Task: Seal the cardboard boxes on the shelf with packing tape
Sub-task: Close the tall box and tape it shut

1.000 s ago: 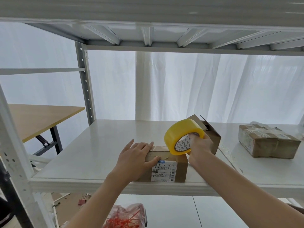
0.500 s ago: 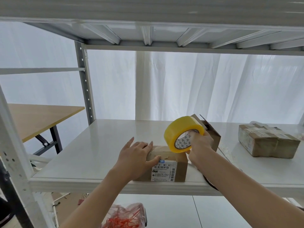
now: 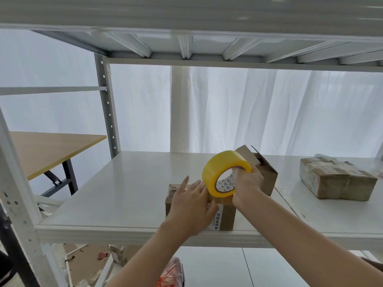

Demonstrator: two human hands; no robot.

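— Where is the box being worked on?

— The small box sits at the front edge of the shelf, about midway along it. Much of its top and front is covered by the left hand, which lies flat on it with fingers straight, thumb down over the front face.

— Can you read the label?

— No. Only a strip of barcode shows to the right of the thumb; the print is too small.

— And the tape?

— The yellow tape roll stands on edge over the box's top, gripped by the right hand, fingers curled into the core. The roll's lower rim meets the left fingertips. Whether it touches the cardboard, or whether a strip runs from it to the box, I cannot tell.

— Other boxes?

— An open box stands just behind the right hand, flaps up; the hand and roll hide its left side, and its inside is dark. A taped box lies well apart, near the right edge of the shelf, wrapped in shiny tape.

— Below the shelf?

— A red mesh bag, cut off by the bottom edge and partly behind the left forearm, and a red binder clip among cardboard scraps. A wooden table stands beyond the left end of the shelf.
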